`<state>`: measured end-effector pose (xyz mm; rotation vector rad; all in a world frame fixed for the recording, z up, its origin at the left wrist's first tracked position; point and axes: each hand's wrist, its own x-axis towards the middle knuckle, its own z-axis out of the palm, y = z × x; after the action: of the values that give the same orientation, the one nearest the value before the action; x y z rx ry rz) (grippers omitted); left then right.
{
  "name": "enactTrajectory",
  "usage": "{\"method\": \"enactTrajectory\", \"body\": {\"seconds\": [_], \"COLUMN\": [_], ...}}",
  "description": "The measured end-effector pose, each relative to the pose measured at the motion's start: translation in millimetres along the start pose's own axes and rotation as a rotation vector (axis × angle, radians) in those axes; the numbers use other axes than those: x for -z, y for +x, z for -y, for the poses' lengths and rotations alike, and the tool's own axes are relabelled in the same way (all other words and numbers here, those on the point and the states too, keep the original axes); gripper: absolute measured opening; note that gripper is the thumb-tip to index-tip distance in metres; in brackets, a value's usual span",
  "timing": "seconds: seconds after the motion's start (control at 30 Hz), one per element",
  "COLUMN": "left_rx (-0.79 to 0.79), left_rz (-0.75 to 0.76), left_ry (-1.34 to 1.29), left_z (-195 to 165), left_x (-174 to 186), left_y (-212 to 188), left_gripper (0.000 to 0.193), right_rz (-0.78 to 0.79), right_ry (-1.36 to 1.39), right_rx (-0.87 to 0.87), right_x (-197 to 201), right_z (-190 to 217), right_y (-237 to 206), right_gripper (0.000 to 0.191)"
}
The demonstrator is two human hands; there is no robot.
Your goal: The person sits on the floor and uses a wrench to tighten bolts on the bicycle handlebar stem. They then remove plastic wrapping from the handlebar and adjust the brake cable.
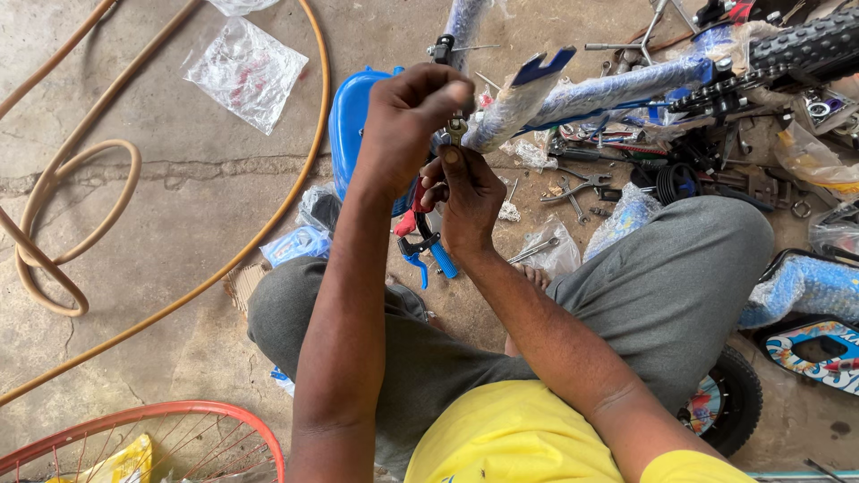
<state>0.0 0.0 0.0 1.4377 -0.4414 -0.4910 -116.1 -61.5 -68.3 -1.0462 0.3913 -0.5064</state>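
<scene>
I see my left hand pinching a small metal fitting against the wrapped blue bike frame, steadying it, while my right hand grips it from six o'clock. Pliers lie on the floor at three o'clock.

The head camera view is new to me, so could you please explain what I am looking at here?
The one picture comes from a camera worn on a person's head, looking down at their own arms and crossed legs as they sit on a concrete floor. The left hand and right hand meet at a small metal part beside the wrapped blue bicycle frame. Each hand's grip looks closed on that part. Around them lie a tan hose, clear plastic bags, pliers, a red wheel rim and a knobbly tyre.
</scene>
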Motion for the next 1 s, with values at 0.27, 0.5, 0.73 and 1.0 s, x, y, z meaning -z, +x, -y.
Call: {"method": "enactTrajectory", "body": {"seconds": [0.27, 0.5, 0.73, 1.0], "left_rx": [0.075, 0.155, 0.214, 0.083], "left_rz": [0.118, 0.069, 0.106, 0.053], "left_ry": [-0.443, -0.321, -0.306, -0.144], "left_z": [14, 6, -4, 14], "left_x": [10, 4, 13, -3], "left_y": [-2, 0, 2, -3], "left_gripper": [0.038, 0.049, 0.041, 0.072], "right_rz": [-0.071, 0.005, 0.112, 0.323], "right_ry": [-0.049, 0.060, 0.373, -1.156], "right_rx": [-0.001, -0.041, -0.286, 0.232], "right_x": [-9, -8, -22, 66], "right_z": [8, 9, -9, 64], "right_y": [-1, 2, -7, -19], "right_gripper": [0.030, 0.030, 0.028, 0.020]}}
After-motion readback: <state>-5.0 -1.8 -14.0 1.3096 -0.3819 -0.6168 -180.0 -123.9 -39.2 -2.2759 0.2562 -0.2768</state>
